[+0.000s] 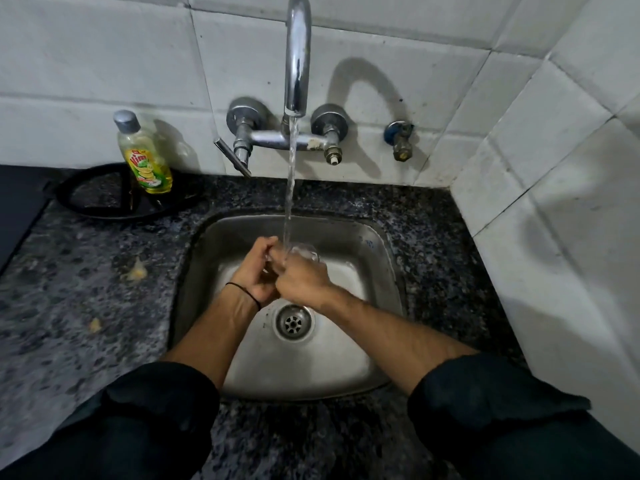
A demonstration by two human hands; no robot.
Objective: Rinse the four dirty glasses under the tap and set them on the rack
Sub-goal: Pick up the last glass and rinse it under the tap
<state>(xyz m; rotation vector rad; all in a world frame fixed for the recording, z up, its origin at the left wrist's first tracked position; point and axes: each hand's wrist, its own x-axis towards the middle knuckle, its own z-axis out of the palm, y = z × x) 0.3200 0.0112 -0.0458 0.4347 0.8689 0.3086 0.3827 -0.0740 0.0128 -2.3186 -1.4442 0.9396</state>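
A clear glass (304, 252) sits under the running stream from the chrome tap (297, 57), over the steel sink (377, 244). My right hand (301, 280) is wrapped around its lower part. Against the glass's left side my left hand (258, 268) is closed, a black band on its wrist. Water falls onto the glass rim and my fingers. Most of the glass is hidden by my hands. No other glasses and no rack are in view.
A yellow dish-soap bottle (143, 155) stands on a black round tray (104, 202) at the back left of the dark granite counter (86, 289). The drain (293, 322) lies below my hands. White tiled walls close in behind and on the right.
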